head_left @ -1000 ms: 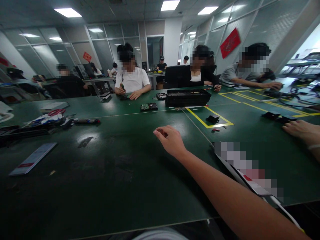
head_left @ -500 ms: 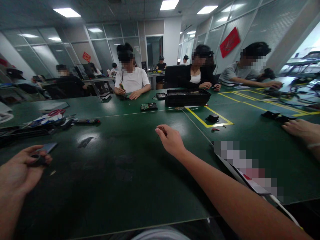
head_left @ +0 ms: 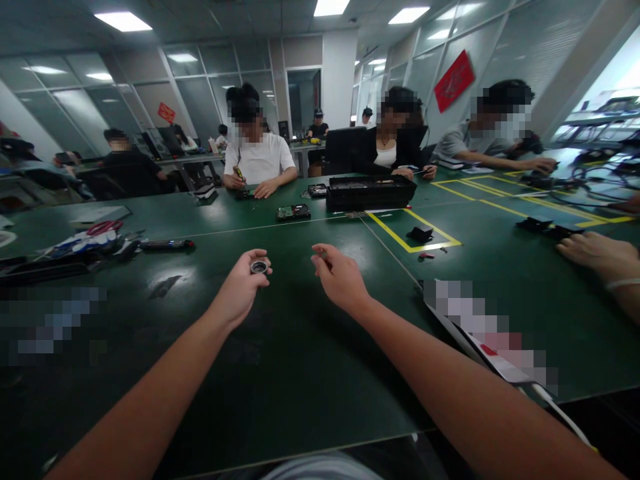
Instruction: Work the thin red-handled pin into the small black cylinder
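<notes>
My left hand [head_left: 241, 288] is closed round a small round part [head_left: 259, 267], dark with a pale metallic ring facing up, above the middle of the green table [head_left: 300, 373]. To its right, my right hand [head_left: 340, 272] has its fingers pinched together on something small that I cannot make out. A gap separates the two hands. Beyond them lies a green circuit board unit [head_left: 293, 212].
A black open box [head_left: 371, 193] stands at the back. A black bracket [head_left: 420, 234] lies inside yellow tape. Tools and cables [head_left: 100, 237] are piled at left, beside a screwdriver [head_left: 167, 245]. At right lie a blurred-out flat device [head_left: 470, 333] and another person's hand [head_left: 595, 252].
My left hand has moved from the far left to the middle, close to my right hand, carrying the round part. My right hand has barely moved. The view has shifted slightly.
</notes>
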